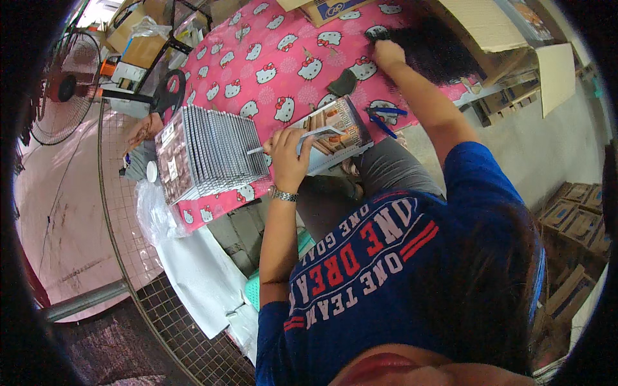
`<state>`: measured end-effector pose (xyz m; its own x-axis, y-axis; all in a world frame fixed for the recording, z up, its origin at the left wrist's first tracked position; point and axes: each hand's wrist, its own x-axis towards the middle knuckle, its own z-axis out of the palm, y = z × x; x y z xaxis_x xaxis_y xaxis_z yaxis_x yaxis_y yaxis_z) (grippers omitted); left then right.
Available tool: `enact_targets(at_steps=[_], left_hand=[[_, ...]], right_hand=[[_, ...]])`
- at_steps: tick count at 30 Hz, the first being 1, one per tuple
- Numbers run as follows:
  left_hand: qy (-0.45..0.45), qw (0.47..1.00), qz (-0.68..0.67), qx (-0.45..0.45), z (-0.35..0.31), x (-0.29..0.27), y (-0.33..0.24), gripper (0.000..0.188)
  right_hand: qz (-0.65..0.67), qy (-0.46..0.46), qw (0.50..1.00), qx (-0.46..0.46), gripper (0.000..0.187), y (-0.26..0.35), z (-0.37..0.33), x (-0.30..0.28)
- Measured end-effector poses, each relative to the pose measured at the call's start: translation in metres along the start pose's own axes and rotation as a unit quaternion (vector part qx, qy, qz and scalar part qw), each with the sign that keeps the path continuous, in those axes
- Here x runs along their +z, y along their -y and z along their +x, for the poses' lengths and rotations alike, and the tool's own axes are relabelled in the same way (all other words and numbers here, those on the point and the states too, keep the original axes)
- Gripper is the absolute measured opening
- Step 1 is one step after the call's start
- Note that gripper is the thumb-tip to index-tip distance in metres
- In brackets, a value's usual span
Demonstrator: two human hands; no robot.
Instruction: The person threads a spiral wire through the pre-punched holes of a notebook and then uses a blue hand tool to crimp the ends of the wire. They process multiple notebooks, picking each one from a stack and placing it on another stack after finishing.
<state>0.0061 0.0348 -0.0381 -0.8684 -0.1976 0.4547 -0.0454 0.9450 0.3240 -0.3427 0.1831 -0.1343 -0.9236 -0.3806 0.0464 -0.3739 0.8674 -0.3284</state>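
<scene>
Pinching a thin white item (327,132), L hand (288,154) has book (341,122) at 2 o'clock, stack (225,151) at 9; a knock could topple it. R hand (389,56), 1–2 o'clock: grip, can't tell.

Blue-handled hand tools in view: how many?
1: the blue-handled tool lies right of the illustrated book, near the front edge of the pink cloth. Others could be hidden under the black material.
</scene>
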Motion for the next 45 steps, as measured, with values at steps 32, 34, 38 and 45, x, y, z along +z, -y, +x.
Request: enact_targets(at_steps=[32,34,38,45], left_hand=[[0.017,0.999,0.004,0.044,0.025,0.006,-0.013,0.018],[0.018,0.999,0.001,0.047,0.025,0.005,-0.013,0.018],[0.015,0.999,-0.002,0.049,0.023,0.004,-0.011,0.019],[0.014,0.998,-0.004,0.066,0.024,0.004,-0.006,0.019]], right_hand=[[0.43,0.111,0.806,-0.393,0.03,0.064,-0.177,-0.083],[0.454,0.146,0.796,-0.373,0.029,0.066,-0.173,-0.078],[0.505,0.249,0.781,-0.27,0.025,0.07,-0.175,-0.077],[0.53,0.176,0.796,-0.234,0.027,0.078,-0.197,-0.057]])
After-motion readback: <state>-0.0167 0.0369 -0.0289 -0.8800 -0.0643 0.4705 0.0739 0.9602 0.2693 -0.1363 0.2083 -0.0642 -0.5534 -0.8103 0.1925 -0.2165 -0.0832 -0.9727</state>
